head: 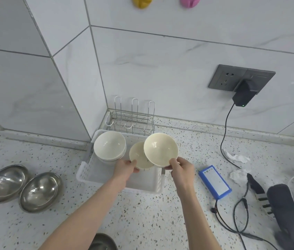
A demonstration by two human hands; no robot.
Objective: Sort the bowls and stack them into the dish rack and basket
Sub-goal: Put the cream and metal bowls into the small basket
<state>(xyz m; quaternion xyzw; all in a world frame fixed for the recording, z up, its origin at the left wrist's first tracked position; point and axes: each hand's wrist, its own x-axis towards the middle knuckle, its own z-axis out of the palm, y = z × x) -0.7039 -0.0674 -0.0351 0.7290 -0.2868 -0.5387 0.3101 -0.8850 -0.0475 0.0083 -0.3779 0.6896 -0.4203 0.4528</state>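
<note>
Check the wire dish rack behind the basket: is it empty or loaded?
Empty. The wire dish rack shows only bare prongs and base wires; the stacked white bowls sit in the white basket in front of it.

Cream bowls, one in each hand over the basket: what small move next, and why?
Probably lower the right hand's bowl into the left hand's bowl: both match, overlap already, and hover above the white basket, whose far corner holds a white bowl stack.
</note>
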